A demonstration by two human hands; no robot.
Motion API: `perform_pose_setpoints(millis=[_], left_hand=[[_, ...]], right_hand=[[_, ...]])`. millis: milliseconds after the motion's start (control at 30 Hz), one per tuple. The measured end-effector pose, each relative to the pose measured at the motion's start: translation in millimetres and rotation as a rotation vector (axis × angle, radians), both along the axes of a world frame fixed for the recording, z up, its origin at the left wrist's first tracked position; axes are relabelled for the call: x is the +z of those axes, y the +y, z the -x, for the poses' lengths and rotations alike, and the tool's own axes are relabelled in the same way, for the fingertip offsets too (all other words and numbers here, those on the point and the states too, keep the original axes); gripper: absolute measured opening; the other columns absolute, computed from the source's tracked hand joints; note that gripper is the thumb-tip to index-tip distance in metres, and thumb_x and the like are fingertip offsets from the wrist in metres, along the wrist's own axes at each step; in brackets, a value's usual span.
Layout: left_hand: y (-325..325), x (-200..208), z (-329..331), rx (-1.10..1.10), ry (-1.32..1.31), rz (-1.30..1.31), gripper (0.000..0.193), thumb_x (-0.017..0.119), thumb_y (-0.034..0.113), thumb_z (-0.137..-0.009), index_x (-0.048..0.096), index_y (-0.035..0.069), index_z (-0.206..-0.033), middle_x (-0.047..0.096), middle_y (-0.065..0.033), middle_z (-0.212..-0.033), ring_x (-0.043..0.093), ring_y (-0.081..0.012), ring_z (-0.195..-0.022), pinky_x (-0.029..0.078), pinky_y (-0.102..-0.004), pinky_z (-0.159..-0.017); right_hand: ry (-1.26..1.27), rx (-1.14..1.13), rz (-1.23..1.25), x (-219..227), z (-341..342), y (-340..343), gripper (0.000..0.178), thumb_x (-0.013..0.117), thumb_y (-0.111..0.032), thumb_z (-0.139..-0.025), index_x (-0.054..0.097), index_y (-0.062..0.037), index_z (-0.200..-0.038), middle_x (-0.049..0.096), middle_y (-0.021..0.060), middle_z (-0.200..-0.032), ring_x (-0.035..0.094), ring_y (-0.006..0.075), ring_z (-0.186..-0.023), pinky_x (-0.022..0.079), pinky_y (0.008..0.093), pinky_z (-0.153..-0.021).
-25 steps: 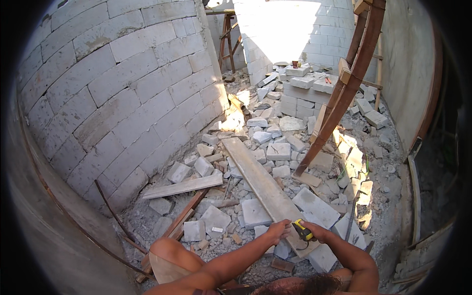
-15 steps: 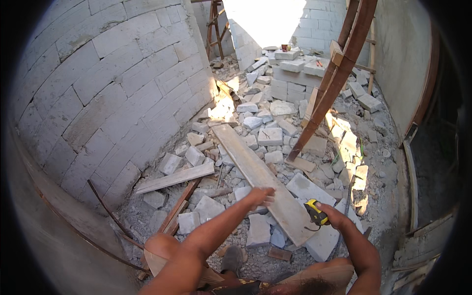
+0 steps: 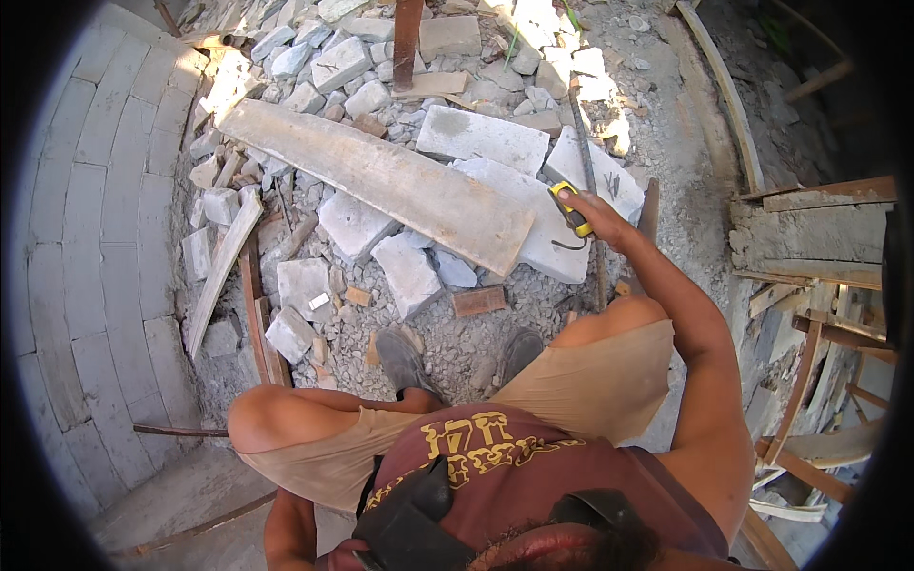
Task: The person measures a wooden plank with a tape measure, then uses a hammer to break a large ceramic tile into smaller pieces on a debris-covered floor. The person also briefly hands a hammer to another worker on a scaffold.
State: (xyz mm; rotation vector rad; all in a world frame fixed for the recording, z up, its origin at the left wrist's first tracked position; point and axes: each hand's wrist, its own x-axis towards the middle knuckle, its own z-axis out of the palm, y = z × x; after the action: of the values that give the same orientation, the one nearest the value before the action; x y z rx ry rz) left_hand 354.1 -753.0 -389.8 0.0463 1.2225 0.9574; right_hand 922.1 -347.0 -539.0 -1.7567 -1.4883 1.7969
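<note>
My right hand [image 3: 604, 221] is closed around a yellow and black tape measure [image 3: 569, 207], held above the pale blocks. A short dark strap hangs from the tape's lower side. Left of it a long, dusty plank [image 3: 381, 181] lies slanting across the rubble, its near end beside the tape measure but apart from it. My left hand [image 3: 345, 556] is low by my waist, at the bottom edge of the picture, next to a black pouch-like thing [image 3: 414, 519]. Its fingers are mostly hidden, so I cannot tell whether it grips anything.
Broken white blocks [image 3: 357, 226] and gravel lie in front of my shoes [image 3: 407, 362]. A narrow board [image 3: 225, 271] leans at the left, near a block wall [image 3: 105, 257]. A dark metal bar [image 3: 585, 143] lies on the right. Timber framing [image 3: 809, 381] stands farther right.
My view has tilted down toward my body. My left hand has drawn back from over the plank to my waist. The tape measure is still in my right hand.
</note>
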Motion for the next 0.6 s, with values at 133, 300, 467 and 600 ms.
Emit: perform_pose_setpoints(millis=[133, 300, 467, 600], left_hand=[[-27.8, 5.7, -42.4, 0.305, 0.023, -0.073, 0.078, 0.049, 0.064, -0.108, 0.052, 0.003, -0.157, 0.064, -0.0193, -0.152, 0.06, -0.0345, -0.138, 0.041, -0.0537, -0.122], [-43.5, 36.8, -51.6, 0.527, 0.107, -0.122, 0.077, 0.044, 0.062, -0.111, 0.05, 0.002, -0.159, 0.064, -0.0208, -0.15, 0.062, -0.0356, -0.137, 0.042, -0.0543, -0.122], [-24.8, 86.2, 32.2, 0.433, 0.042, -0.344, 0.079, 0.041, 0.062, -0.112, 0.044, 0.002, -0.163, 0.068, -0.0235, -0.145, 0.073, -0.0396, -0.118, 0.05, -0.0565, -0.115], [50.0, 123.6, 101.0, 0.039, 0.394, -0.261, 0.078, 0.043, 0.062, -0.111, 0.048, 0.005, -0.163, 0.071, -0.0126, -0.136, 0.066, -0.0215, -0.121, 0.052, -0.0389, -0.105]], right_hand=[[-0.402, 0.211, -0.213, -43.0, 41.2, 74.2, 0.133, 0.064, -0.091, -0.08, 0.045, 0.0199, -0.151, 0.064, 0.0361, -0.139, 0.067, 0.0399, -0.128, 0.053, 0.0435, -0.108], [-0.789, 0.43, -0.326, -64.7, 97.5, 163.4, 0.138, 0.059, -0.098, -0.078, 0.037, 0.0089, -0.163, 0.059, 0.0358, -0.15, 0.062, 0.0478, -0.137, 0.05, 0.0508, -0.115], [-1.065, 0.577, -0.376, -90.3, 125.4, 179.6, 0.122, 0.056, -0.096, -0.083, 0.045, -0.003, -0.161, 0.059, 0.0295, -0.151, 0.06, 0.0467, -0.14, 0.049, 0.0547, -0.114], [-1.045, 0.504, -0.466, -91.6, 116.5, 168.2, 0.118, 0.057, -0.092, -0.087, 0.042, -0.0033, -0.164, 0.052, 0.0302, -0.158, 0.059, 0.0472, -0.14, 0.049, 0.0555, -0.115]])
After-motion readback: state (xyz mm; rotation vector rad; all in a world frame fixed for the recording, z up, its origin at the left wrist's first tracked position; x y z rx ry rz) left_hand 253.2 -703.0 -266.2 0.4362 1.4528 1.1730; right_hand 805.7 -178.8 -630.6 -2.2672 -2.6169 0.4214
